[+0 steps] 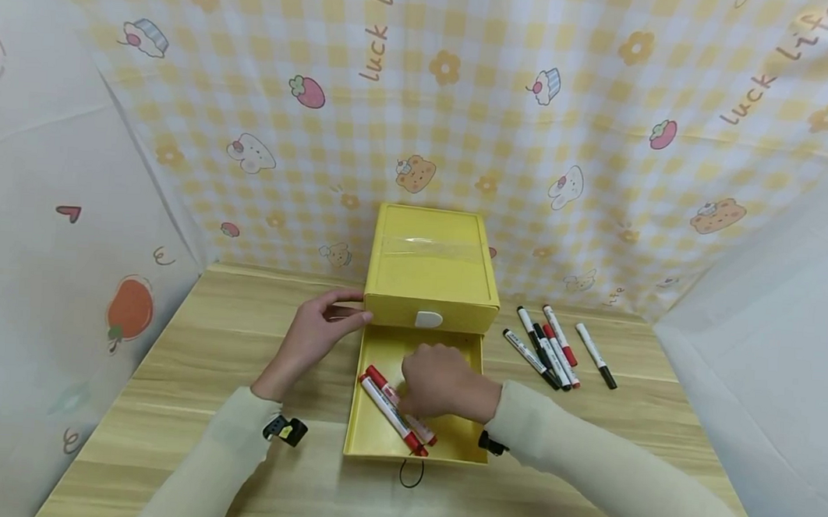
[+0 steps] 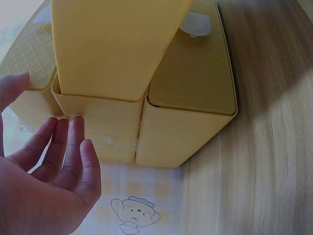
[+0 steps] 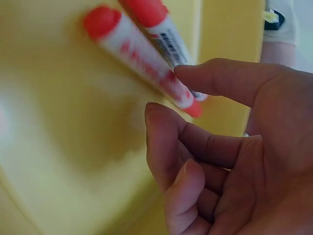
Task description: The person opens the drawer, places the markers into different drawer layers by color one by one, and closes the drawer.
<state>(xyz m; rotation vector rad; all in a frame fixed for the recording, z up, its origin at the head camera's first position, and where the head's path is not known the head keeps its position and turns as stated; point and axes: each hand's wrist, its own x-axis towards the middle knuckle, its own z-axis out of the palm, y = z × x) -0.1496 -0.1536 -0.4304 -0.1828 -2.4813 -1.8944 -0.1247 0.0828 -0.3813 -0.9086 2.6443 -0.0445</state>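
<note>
A yellow drawer box has its middle drawer pulled out. My left hand is at the box's left side; in the left wrist view its extended fingertips meet the yellow side wall. Inside the drawer, two red-capped markers lie side by side, slanting along the left part. Above them hovers my right hand, bent at the wrist. From the right wrist view, its thumb and index finger stand apart beside the nearer red marker, holding nothing. Whether the thumb touches that marker I cannot tell.
Several black- and red-capped markers lie loose on the wooden table, right of the box. A black cord loop hangs at the drawer's front. Behind the box is a yellow checked cloth.
</note>
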